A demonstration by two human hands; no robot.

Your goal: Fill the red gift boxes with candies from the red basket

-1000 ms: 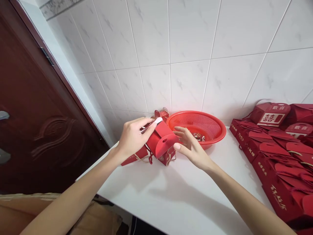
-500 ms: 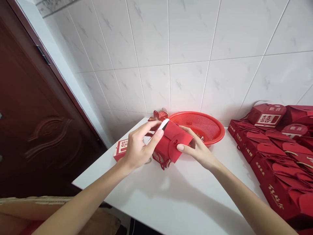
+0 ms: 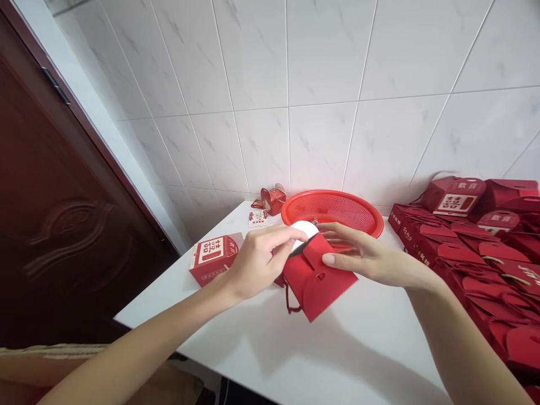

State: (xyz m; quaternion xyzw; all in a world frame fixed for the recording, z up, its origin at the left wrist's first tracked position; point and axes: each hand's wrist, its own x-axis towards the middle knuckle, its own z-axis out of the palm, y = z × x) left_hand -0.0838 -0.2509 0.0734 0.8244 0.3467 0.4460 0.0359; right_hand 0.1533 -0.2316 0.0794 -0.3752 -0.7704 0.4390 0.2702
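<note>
Worktop: white counter point(image 3: 371, 349), red plastic basket point(image 3: 333, 205) at its back.
Red card gift box point(image 3: 324, 292): between both hands, just before the basket; likely light, stiff, best taken by its edges.
Left hand point(image 3: 257, 264): pinched on the box top and white tag point(image 3: 304, 229).
Right hand point(image 3: 363, 253): fingers point(image 3: 337, 259) against the flap, grip unclear.

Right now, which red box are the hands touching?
The open-flapped one between left hand and right hand; the others, like the labelled box, rest on the counter.

Left hand point(image 3: 257, 264) pinching white card point(image 3: 304, 229) at red gift box point(image 3: 316, 287); right hand point(image 3: 363, 259) against box flap point(image 3: 318, 250); red basket point(image 3: 337, 194) behind.
</note>
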